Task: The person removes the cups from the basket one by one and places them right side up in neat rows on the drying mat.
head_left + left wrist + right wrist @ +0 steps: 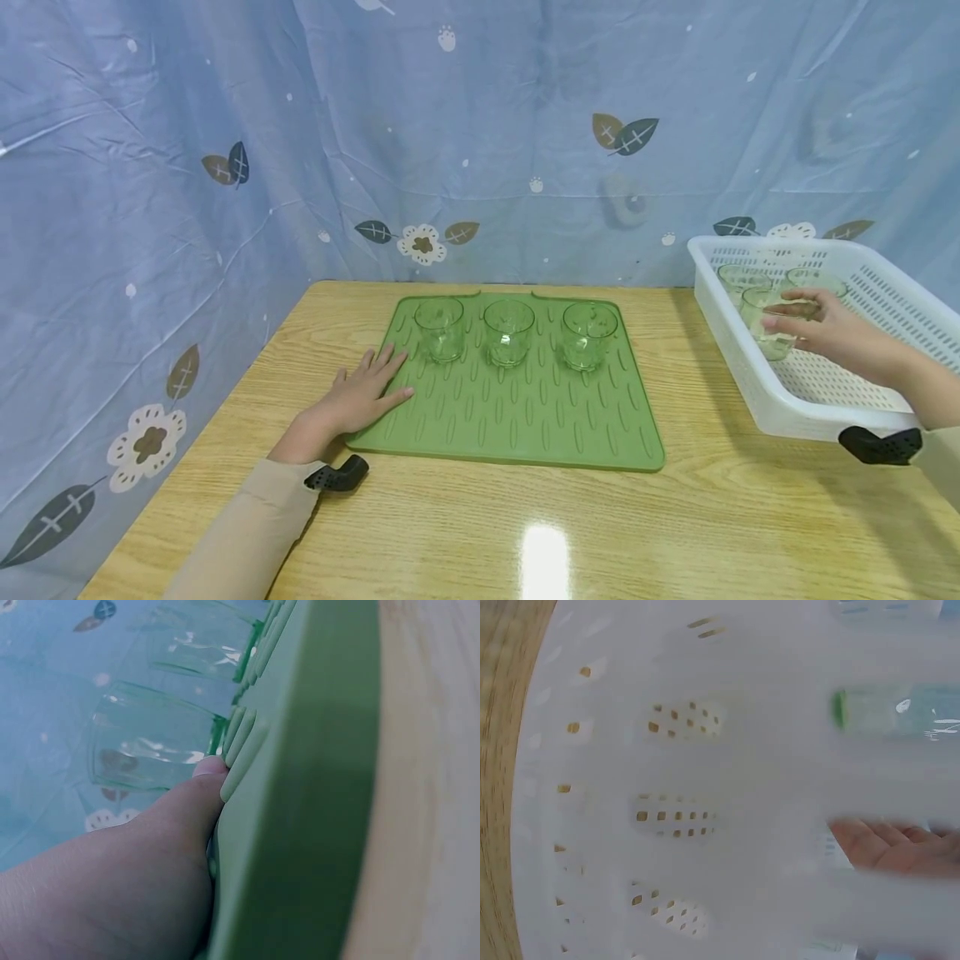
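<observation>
My left hand (pixel 362 398) lies flat with spread fingers on the left edge of a green ribbed drying mat (pixel 510 425). Three clear green-tinted glasses stand upright in a row across the mat: a left glass (pixel 440 332), a middle glass (pixel 508 335) and a right glass (pixel 588 337). In the left wrist view the thumb (pixel 210 766) rests at the mat's ribs, overlapping a glass base. On the right, my right hand (pixel 832 329) reaches into a white basket (pixel 795 414), thumb and fingers about the near glass (pixel 761 337). The basket wall hides part of this grip in the right wrist view.
Behind the near glass, two more glasses stand in the basket, one at its left wall (pixel 742 277) and another farther right (pixel 817 279). The perforated basket sits on the right of the wooden table (pixel 420 525). A blue patterned cloth (pixel 487 150) hangs behind and at left.
</observation>
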The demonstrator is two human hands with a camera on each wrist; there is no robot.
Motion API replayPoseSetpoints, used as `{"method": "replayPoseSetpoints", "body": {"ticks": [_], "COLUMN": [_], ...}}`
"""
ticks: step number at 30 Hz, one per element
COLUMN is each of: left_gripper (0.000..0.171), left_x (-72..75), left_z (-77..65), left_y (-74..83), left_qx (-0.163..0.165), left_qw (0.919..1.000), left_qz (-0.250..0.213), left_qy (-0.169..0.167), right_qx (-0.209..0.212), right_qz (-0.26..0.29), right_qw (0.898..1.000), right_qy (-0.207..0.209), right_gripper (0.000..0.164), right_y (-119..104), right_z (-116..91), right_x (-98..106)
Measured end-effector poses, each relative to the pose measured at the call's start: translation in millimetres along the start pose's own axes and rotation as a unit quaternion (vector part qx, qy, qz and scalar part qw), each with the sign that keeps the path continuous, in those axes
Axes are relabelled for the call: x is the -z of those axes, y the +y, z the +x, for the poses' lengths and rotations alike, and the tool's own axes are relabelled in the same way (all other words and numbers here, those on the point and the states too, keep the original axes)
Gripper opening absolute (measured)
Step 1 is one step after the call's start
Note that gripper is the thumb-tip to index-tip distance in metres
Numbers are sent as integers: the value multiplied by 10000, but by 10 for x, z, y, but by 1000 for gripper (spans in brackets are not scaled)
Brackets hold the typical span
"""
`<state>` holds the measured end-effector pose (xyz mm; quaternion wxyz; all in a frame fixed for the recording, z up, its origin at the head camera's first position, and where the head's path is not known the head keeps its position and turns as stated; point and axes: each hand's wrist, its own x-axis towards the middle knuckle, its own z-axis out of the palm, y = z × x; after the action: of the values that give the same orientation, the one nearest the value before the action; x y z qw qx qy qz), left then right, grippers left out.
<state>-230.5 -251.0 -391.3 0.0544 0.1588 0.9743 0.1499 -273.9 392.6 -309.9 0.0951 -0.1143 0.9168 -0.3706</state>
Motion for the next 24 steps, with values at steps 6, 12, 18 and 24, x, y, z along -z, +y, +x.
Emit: {"method": "replayPoseSetpoints", "body": {"ticks": [6,12,18,24], "left_gripper": [78,78,77,78], "left_x": [-3,-3,2,3], "left_z": [4,-4,-4,-1], "left_y": [-2,2,7,5], "left_qx": [7,15,6,19], "left_qw": [10000,10000,10000,10000], "left_qz": [1,-13,-25,-30], "left_qy": [-16,-16,-19,-37], "right_qx": [8,88,202,285], "right_qz": [-123,-119,4,-132], "right_qw": [9997,9991,9985,9973], "right_qy": [222,409,516,666], "right_gripper": [82,82,81,76], "right_y": [-20,-54,-108,-156], "right_z": [-13,-22,-50,-116], "right_x": [-12,14,19,31]}}
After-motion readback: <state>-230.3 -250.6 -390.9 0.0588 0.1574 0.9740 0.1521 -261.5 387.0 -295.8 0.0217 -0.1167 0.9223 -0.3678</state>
